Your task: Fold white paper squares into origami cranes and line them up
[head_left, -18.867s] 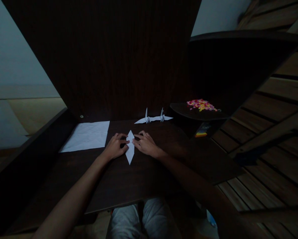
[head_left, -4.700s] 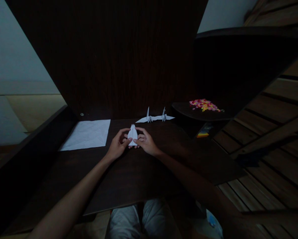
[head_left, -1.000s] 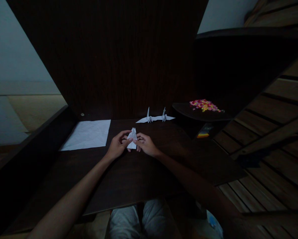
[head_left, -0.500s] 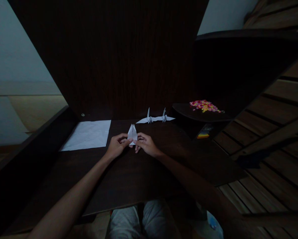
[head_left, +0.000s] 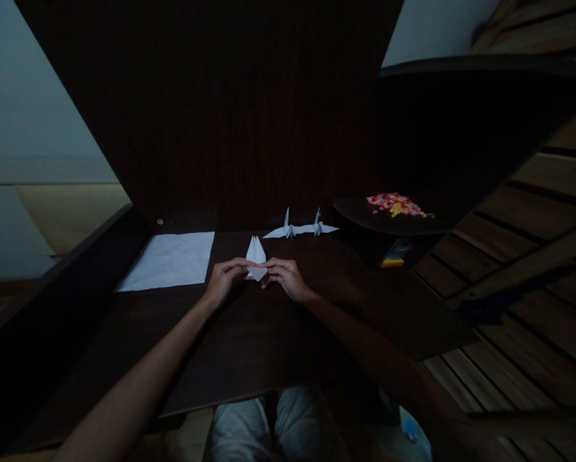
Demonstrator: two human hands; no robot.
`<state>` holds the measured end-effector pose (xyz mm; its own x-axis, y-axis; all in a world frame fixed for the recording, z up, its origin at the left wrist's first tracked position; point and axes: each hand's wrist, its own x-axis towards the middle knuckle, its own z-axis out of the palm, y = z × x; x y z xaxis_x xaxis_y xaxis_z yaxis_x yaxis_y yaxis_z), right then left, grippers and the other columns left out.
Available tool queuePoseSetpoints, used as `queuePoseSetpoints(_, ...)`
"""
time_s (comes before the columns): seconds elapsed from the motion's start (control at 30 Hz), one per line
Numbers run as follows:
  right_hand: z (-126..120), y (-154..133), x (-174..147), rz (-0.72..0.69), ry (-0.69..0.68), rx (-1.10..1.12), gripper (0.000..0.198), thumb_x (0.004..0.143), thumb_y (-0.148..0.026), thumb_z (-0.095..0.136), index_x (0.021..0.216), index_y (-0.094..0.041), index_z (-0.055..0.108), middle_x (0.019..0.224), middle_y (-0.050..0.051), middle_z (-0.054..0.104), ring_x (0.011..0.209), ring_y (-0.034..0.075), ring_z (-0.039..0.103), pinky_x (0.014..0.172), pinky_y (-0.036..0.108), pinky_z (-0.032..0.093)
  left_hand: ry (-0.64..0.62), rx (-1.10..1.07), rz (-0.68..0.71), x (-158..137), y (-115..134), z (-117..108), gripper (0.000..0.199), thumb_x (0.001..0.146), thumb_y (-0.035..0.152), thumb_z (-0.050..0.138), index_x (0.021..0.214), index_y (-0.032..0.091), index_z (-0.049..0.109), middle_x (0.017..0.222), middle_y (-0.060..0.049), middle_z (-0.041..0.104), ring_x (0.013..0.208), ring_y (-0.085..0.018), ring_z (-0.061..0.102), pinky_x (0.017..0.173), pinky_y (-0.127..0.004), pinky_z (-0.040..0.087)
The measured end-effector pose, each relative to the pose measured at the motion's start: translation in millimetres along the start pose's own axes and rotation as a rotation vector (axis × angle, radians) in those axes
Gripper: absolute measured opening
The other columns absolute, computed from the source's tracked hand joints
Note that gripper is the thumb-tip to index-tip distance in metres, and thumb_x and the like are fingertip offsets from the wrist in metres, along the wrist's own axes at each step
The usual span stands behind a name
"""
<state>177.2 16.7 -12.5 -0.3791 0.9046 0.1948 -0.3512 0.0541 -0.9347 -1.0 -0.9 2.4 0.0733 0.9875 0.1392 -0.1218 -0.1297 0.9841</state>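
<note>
A small folded white paper (head_left: 256, 249), kite-shaped with split points at its far end, is pinched between both hands above the dark desk. My left hand (head_left: 226, 278) grips its left edge, thumb and fingers closed. On the right edge my right hand (head_left: 284, 277) has its fingertips closed, its index finger laid across the paper towards the left one. A blunt lower tip of the paper shows below the fingers. Beyond it stand two finished white paper cranes (head_left: 289, 231), side by side with wings out.
A creased white sheet (head_left: 169, 260) lies at the desk's left. On the corner shelf (head_left: 355, 212) at right is a heap of small pink, red and yellow pieces (head_left: 396, 205). A dark panel (head_left: 230, 115) rises behind; a raised side board (head_left: 56, 276) borders the left.
My fingertips have shifted from the paper's lower end to across its middle. The lower tip now shows below them, and the far points sit slightly higher and closer together.
</note>
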Motion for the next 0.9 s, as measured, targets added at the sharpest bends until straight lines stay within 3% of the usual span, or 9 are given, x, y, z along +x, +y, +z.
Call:
queuePoseSetpoints(0.2,1,-2,-1,0.009,0.013,-0.002,0.020,0.072,-0.031,0.066,0.078,-0.014,0.073,0.074,0.004,0.064,0.059,0.015,0.063,0.052,0.030,0.055,-0.022,-0.118,-0.048,1,-1,2,0.023,0.068,0.035,0.068,0.073,0.014,0.074,0.088,-0.009,0.071,0.080,-0.023,0.064,0.073,-0.037,0.054)
queuePoseSetpoints(0.47,2,4,2,0.007,0.044,-0.135,0.028,0.067,-0.040,0.076,0.077,-0.014,0.069,0.070,0.001,0.066,0.055,0.012,0.061,0.051,0.025,0.054,-0.007,0.181,0.029,2,-6,-2,0.026,0.064,0.036,0.076,0.080,0.016,0.073,0.076,-0.004,0.071,0.072,-0.019,0.063,0.067,-0.029,0.049)
queuePoseSetpoints(0.6,-1,10,4,-0.043,0.047,-0.161,0.033,0.066,-0.040,0.077,0.086,-0.015,0.068,0.065,-0.001,0.064,0.054,0.011,0.060,0.049,0.023,0.051,-0.011,0.207,0.054,1,-7,-1,0.032,0.065,0.037,0.076,0.088,0.015,0.072,0.068,-0.001,0.068,0.059,-0.015,0.059,0.058,-0.026,0.046)
queuePoseSetpoints(0.9,-5,14,4,-0.100,0.010,-0.242,0.029,0.071,-0.034,0.072,0.093,-0.016,0.065,0.066,-0.004,0.055,0.050,0.009,0.057,0.044,0.021,0.048,-0.054,0.269,0.065,2,-11,-3,0.028,0.069,0.036,0.072,0.087,0.015,0.071,0.065,-0.001,0.066,0.059,-0.015,0.059,0.058,-0.026,0.045)
